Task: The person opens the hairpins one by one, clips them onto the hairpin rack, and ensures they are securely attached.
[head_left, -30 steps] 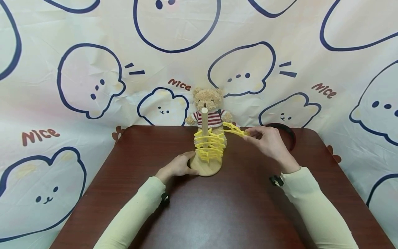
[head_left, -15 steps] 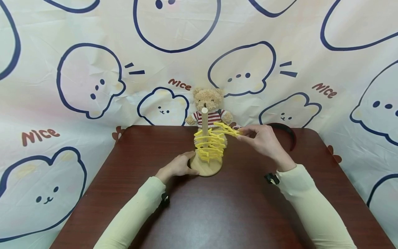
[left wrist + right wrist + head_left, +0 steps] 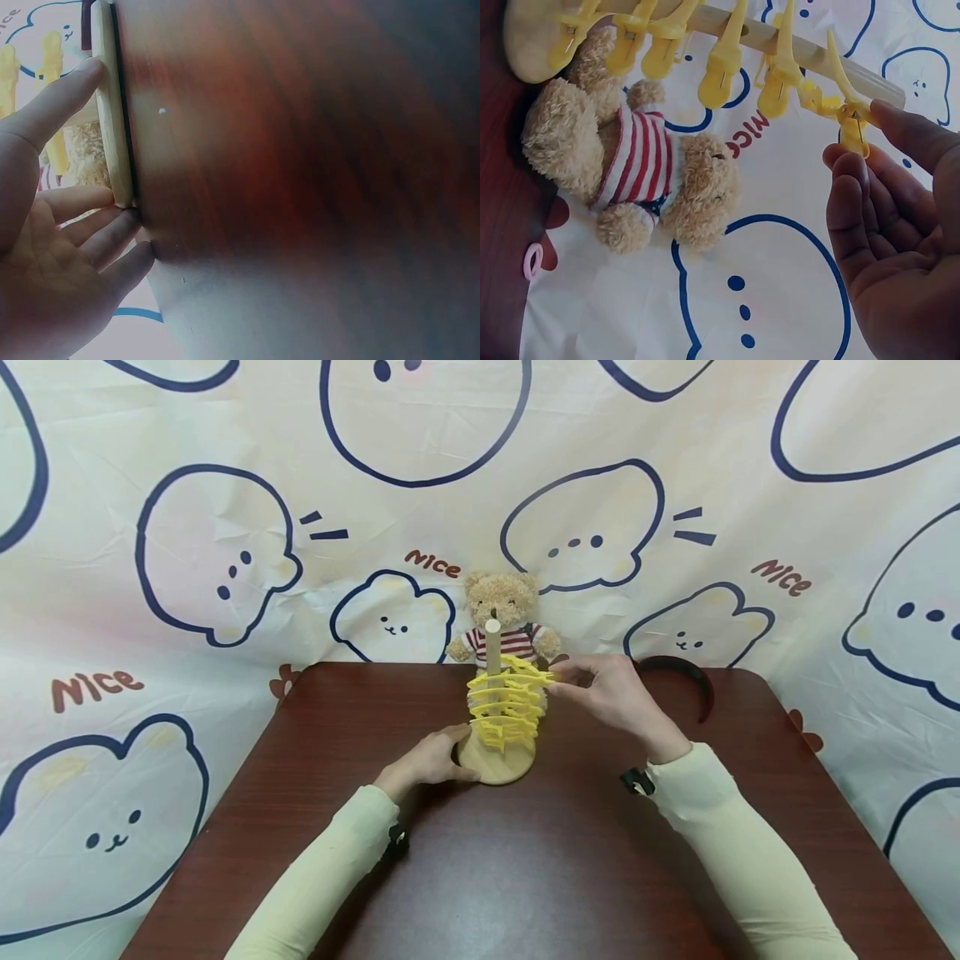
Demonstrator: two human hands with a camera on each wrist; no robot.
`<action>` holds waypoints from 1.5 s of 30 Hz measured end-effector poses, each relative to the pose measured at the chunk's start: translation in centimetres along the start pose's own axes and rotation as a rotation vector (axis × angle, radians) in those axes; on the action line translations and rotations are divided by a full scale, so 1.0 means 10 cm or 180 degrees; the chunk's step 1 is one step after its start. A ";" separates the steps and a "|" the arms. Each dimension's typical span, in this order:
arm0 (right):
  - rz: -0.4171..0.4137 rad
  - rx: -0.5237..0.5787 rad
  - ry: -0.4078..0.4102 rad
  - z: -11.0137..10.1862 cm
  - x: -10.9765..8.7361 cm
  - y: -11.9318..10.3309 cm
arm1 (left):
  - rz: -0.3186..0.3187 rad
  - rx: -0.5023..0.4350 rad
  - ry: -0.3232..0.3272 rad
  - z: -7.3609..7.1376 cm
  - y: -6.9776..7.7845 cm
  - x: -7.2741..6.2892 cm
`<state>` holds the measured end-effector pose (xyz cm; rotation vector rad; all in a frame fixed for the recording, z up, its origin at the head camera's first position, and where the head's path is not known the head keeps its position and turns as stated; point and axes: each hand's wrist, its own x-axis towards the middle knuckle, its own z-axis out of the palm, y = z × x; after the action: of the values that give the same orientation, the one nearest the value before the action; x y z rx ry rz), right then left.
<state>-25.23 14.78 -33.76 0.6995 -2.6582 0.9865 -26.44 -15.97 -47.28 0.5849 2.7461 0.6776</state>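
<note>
A wooden stand, with a round base (image 3: 497, 768) and an upright post (image 3: 492, 646), stands mid-table. Several yellow spring clips (image 3: 502, 710) are clipped along the post one above another, their handle ends pointing right. My left hand (image 3: 429, 758) grips the left edge of the base; the left wrist view shows its thumb (image 3: 71, 94) on top and fingertips at the rim. My right hand (image 3: 611, 689) pinches the handles of another yellow clip (image 3: 853, 112) between thumb and fingers. That clip's spread arms reach across the post above the other clips.
Behind the stand a teddy bear (image 3: 504, 602) in a striped shirt sits at the table's back edge. A dark headband (image 3: 693, 681) lies at the back right, partly behind my right hand. The right wrist view shows a pink ring (image 3: 532, 261) on the table.
My right hand has moved left with its clip, bringing the clip's arms from right of the post to across it. My left hand has stayed on the base.
</note>
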 end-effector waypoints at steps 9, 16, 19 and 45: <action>-0.0055 0.0014 -0.0009 0.06 0.09 -0.06 | 0.0011 -0.0006 0.0003 0.00 0.00 0.00; -0.0025 0.0063 -0.0107 0.07 0.14 -0.06 | -0.0008 -0.0015 0.0011 0.00 0.00 0.00; -0.0046 0.0096 -0.0120 0.09 0.15 -0.05 | -0.0004 -0.0007 0.0004 0.00 0.00 0.00; 0.0081 0.0258 -0.0165 0.16 0.21 0.08 | -0.0013 -0.0052 0.0013 0.00 0.00 -0.01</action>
<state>-27.54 13.50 -34.68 0.7192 -2.6907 1.1030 -26.37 -16.05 -47.26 0.5747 2.7419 0.7003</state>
